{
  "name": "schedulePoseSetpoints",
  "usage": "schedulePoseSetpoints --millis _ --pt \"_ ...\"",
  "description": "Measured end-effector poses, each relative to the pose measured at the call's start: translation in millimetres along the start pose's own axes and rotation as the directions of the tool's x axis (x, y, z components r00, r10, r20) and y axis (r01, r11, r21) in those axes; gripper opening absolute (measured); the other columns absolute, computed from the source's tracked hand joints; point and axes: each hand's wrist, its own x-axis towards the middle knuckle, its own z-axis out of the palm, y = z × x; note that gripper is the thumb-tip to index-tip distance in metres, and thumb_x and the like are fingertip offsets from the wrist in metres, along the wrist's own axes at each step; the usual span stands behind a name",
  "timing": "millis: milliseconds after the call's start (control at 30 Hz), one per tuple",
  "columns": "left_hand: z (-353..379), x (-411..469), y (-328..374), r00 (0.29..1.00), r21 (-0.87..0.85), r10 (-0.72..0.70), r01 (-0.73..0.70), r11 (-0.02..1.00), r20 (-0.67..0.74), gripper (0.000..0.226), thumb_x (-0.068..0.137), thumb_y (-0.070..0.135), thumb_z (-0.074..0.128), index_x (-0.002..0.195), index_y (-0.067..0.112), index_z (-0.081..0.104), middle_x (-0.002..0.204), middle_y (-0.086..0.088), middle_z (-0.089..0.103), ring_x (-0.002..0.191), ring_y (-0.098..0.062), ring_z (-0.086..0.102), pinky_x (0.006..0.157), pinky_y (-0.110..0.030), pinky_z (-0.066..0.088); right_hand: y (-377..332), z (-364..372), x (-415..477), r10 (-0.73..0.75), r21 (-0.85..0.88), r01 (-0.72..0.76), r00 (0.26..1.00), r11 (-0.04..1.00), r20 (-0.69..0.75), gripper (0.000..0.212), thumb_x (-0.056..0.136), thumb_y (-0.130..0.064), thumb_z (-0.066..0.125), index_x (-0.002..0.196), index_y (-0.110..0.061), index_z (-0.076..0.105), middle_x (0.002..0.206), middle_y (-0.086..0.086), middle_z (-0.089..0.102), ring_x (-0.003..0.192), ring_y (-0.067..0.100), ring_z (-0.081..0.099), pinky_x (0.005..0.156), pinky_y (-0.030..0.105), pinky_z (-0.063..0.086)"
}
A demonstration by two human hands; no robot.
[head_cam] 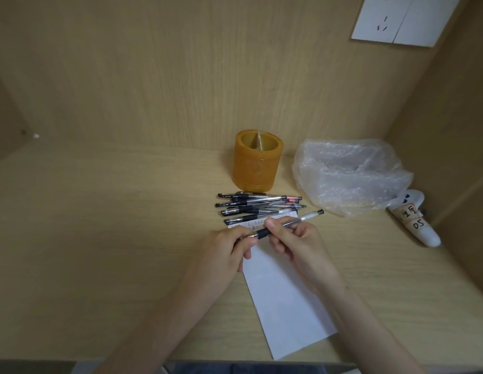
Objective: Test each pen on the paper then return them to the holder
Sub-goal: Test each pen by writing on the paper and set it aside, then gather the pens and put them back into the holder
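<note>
A clear-barrelled black gel pen [302, 218] is held over the white paper [283, 298], its black end pointing up right. My right hand [294, 244] pinches the barrel near the black grip. My left hand [232, 247] grips the tip end of the same pen; whether a cap is there is hidden by the fingers. Several more black pens [258, 207] lie in a pile at the paper's far edge. Behind them stands the orange round holder [258, 161], upright, with a divider inside and no pens showing.
A crumpled clear plastic bag [351, 174] lies right of the holder. A white labelled object [415, 220] rests by the right wall. Wooden walls close in the desk at the back and right; a white socket plate [405, 17] is mounted up high.
</note>
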Motion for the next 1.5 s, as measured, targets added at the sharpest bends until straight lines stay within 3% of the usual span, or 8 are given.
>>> schedulePoseSetpoints --millis 333,467,600,833,1033,1367,1433,1500 --pt "-1 4 4 0.998 0.048 0.017 -0.020 0.999 0.064 0.018 0.091 0.029 0.054 0.074 0.032 0.060 0.057 0.019 0.060 0.054 -0.001 0.059 0.060 -0.020 0.048 2 -3 2 0.100 0.064 -0.099 0.995 0.993 -0.007 0.040 0.078 -0.039 0.065 0.072 0.000 0.059 0.053 0.007 0.047 0.045 0.013 0.035 0.045 0.016 0.031" --pt "-6 24 5 0.997 0.117 0.069 -0.072 0.991 0.026 0.035 0.090 0.042 0.050 0.121 0.029 0.057 0.098 0.019 0.058 0.090 0.005 0.052 0.078 -0.015 0.038 -4 -13 7 0.157 0.142 -0.142 0.983 0.980 -0.100 0.034 0.083 -0.036 0.064 0.070 -0.004 0.061 0.055 0.006 0.053 0.047 0.013 0.042 0.041 0.017 0.033" --pt "-7 58 -6 0.979 0.393 0.192 -0.204 0.897 0.070 0.049 0.090 0.038 0.053 0.135 0.020 0.043 0.131 0.005 0.047 0.120 -0.012 0.041 0.101 -0.025 0.031 -7 -19 9 0.194 0.144 -0.174 0.971 0.974 -0.138 0.034 0.090 -0.035 0.060 0.076 -0.004 0.059 0.054 0.006 0.053 0.045 0.014 0.046 0.038 0.019 0.033" --pt "4 108 -25 0.942 0.557 0.087 -0.265 0.787 0.324 0.066 0.086 0.045 0.057 0.140 0.016 0.033 0.137 -0.003 0.043 0.122 -0.019 0.042 0.103 -0.033 0.034 -11 -18 11 0.380 0.207 -0.372 0.925 0.905 0.003 0.033 0.099 -0.020 0.047 0.094 0.010 0.059 0.069 0.019 0.068 0.052 0.021 0.066 0.047 0.027 0.054" --pt "8 117 -32 0.943 0.609 0.071 -0.267 0.746 0.326 0.070 0.084 0.050 0.056 0.140 0.016 0.033 0.127 -0.005 0.045 0.109 -0.022 0.050 0.095 -0.036 0.043 -14 -22 14 0.440 0.136 -0.450 0.893 0.883 0.097 0.031 0.099 -0.006 0.042 0.110 0.021 0.054 0.088 0.028 0.070 0.063 0.025 0.072 0.051 0.027 0.056" --pt "5 125 -30 0.925 0.639 0.055 -0.301 0.708 0.375 0.057 0.082 0.049 0.059 0.127 0.015 0.046 0.115 -0.007 0.047 0.100 -0.019 0.048 0.088 -0.033 0.045 2 -35 17 0.114 -0.257 -0.140 0.987 0.956 -0.114 0.015 0.094 0.001 0.052 0.092 -0.006 0.064 0.073 0.010 0.066 0.048 0.011 0.056 0.043 0.016 0.042" --pt "2 127 -28 0.919 0.630 0.041 -0.300 0.717 0.391 0.059 0.081 0.049 0.060 0.127 0.016 0.046 0.115 -0.006 0.046 0.100 -0.018 0.047 0.088 -0.031 0.045 6 -42 26 -0.087 -0.557 0.005 0.989 0.831 -0.121 0.017 0.087 -0.003 0.061 0.095 -0.017 0.067 0.080 -0.001 0.064 0.064 0.007 0.056 0.059 0.011 0.042" --pt "1 129 -27 0.915 0.610 0.018 -0.283 0.740 0.403 0.063 0.078 0.048 0.063 0.128 0.016 0.043 0.116 -0.006 0.046 0.102 -0.018 0.046 0.089 -0.031 0.044 6 -46 38 -0.226 -0.776 0.171 0.973 0.607 0.037 0.036 0.081 -0.009 0.068 0.115 -0.021 0.063 0.106 -0.004 0.063 0.097 0.012 0.055 0.085 0.014 0.039"
